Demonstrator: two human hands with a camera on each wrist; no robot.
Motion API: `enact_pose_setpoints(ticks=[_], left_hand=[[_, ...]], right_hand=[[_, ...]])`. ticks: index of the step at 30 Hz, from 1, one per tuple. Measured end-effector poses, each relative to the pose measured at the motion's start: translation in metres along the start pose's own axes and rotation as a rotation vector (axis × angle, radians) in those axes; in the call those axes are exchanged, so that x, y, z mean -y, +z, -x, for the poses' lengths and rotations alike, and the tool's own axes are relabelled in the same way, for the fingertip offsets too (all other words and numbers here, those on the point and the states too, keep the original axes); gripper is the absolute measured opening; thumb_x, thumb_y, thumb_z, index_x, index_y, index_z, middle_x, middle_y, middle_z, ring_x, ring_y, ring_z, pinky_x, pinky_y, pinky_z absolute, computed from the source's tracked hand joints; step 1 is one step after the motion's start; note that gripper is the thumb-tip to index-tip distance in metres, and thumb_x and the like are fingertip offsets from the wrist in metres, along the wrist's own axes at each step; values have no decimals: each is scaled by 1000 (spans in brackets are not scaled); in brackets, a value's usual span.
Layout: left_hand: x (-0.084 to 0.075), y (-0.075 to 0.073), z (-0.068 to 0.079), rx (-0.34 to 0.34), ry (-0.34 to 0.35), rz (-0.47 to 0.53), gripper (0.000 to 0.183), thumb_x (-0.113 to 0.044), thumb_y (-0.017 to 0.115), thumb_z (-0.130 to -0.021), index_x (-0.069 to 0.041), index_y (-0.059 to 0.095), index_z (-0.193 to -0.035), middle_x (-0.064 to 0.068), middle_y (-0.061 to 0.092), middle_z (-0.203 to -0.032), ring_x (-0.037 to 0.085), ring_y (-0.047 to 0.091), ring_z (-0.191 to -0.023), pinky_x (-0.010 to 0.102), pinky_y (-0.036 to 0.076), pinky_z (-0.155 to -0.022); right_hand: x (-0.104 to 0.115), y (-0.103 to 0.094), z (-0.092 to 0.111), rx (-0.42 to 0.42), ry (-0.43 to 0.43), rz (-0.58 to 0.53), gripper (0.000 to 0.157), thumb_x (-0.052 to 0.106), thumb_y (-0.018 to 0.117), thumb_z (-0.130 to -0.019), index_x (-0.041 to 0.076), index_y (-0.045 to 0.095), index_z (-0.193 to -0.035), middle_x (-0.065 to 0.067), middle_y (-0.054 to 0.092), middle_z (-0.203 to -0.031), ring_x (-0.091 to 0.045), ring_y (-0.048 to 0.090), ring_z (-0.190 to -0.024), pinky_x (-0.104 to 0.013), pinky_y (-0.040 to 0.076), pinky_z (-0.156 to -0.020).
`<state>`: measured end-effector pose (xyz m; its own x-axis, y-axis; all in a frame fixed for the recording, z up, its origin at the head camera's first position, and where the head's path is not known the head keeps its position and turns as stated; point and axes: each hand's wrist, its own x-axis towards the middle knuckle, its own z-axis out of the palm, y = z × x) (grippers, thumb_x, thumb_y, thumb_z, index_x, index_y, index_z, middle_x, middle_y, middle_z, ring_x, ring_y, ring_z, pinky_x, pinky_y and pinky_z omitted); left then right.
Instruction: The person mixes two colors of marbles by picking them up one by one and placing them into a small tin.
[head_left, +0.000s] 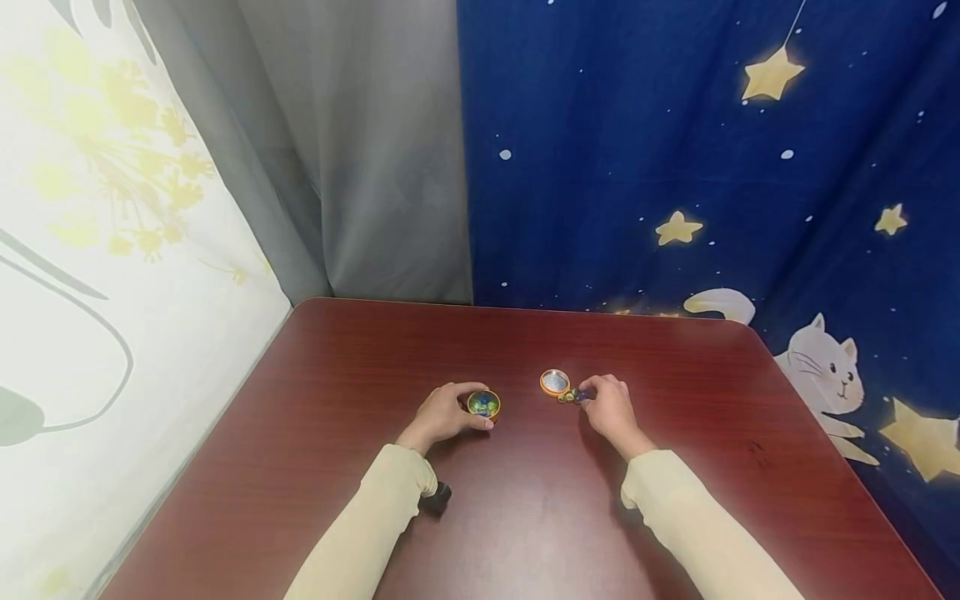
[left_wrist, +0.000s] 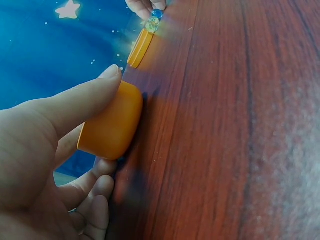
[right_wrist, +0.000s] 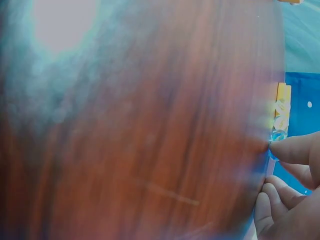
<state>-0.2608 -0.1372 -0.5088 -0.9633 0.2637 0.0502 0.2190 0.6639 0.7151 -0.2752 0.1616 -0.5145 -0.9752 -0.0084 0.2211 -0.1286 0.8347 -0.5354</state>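
Observation:
My left hand grips a small round orange jar, thumb on the near side and fingers around the far side. The jar stands upright on the table, and blue and green glass marbles show inside it. To its right lies an orange lid, silvery inside face up. Several clear and coloured glass marbles sit in a short row beside the lid's edge. At the right end of this row my right hand pinches a blue glass marble between thumb and finger, low over the table.
Both hands work on a dark red wooden table. Behind it hang a grey curtain and a blue star-patterned curtain. A pale flowered curtain borders the left side. A black object shows under the left wrist.

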Motion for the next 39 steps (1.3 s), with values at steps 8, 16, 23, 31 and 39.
enact_pose_setpoints(ticks=[8,16,23,31,39], left_hand=[[0,0,1,-2,4,8,56,-34,90,-66,-27,68,-117,-6,64,-88,12,56,-79,36,45,-71],[1,0,1,-5,11,13,57,-34,90,-66,-26,68,-118,-7,64,-89,12,57,-80,35,45,-72],[1,0,1,-3,13,12,57,-33,90,-66,-26,68,-118,-7,64,-89,12,57,-79,35,45,-72],[2,0,0,-1,19,0,57,-34,90,-66,-26,68,-118,-8,64,-88,11,57,-79,35,45,-71],[2,0,0,-1,22,-8,56,-34,90,-66,-27,68,-117,-8,64,-88,11,57,-80,35,46,-73]], right_hand=[[-1,0,0,-8,-15,12,16,-4,71,-79,1,69,-94,-15,63,-96,-36,51,-102,-46,35,-89],[1,0,1,-19,-25,17,15,-4,71,-78,1,69,-92,-14,64,-92,-35,52,-100,-46,35,-88],[1,0,1,-25,-16,12,14,-4,71,-78,1,69,-91,-15,64,-93,-36,53,-101,-46,36,-89],[2,0,2,-33,3,-2,13,-4,71,-80,1,69,-91,-15,63,-93,-36,52,-101,-47,36,-90],[4,-2,2,-31,37,-14,14,-3,70,-81,3,70,-94,-15,63,-97,-37,53,-104,-49,39,-91]])
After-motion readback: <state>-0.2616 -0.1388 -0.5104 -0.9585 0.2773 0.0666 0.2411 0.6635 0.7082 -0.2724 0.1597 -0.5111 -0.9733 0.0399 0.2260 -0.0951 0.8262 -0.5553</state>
